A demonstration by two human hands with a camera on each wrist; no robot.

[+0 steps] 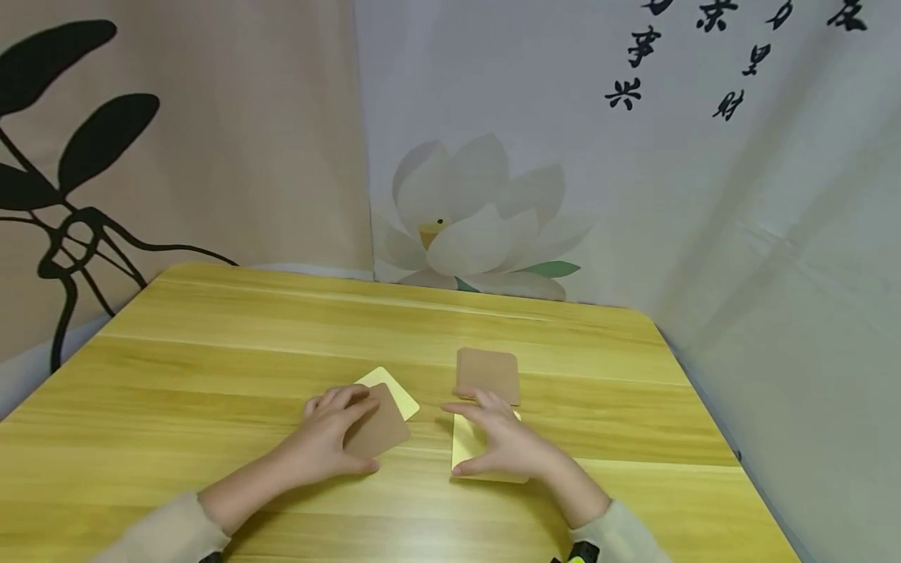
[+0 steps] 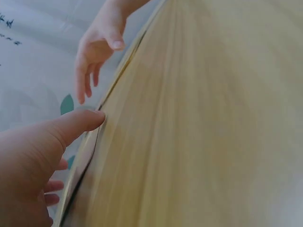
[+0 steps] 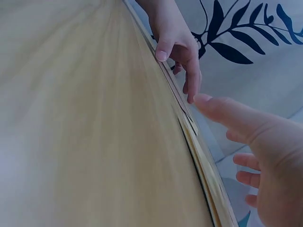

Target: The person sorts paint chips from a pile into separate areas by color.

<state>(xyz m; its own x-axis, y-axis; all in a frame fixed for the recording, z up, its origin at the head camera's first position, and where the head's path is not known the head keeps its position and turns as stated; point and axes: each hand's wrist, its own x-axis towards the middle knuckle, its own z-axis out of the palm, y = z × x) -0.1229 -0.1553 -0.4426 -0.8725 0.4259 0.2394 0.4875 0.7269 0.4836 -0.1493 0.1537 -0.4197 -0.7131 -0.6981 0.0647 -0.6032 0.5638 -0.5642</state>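
Observation:
My left hand (image 1: 329, 436) lies at the left side of a brown square card (image 1: 376, 426), thumb and fingers spread toward opposite edges of it. This card overlaps a pale yellow card (image 1: 397, 393), which sticks out behind it. Over a second yellow card (image 1: 467, 442) my right hand (image 1: 501, 442) is spread, its thumb near the front edge. Just behind that lies another brown card (image 1: 489, 374), with a fingertip of the right hand by its near edge. In the right wrist view the right thumb (image 3: 222, 111) is extended. The cards are hard to make out in both wrist views.
All the cards lie on a wooden table (image 1: 211, 367) with rounded far corners. Behind it hang cloths, one with dark leaves (image 1: 109, 141), the other with a white lotus (image 1: 479, 211) and black characters.

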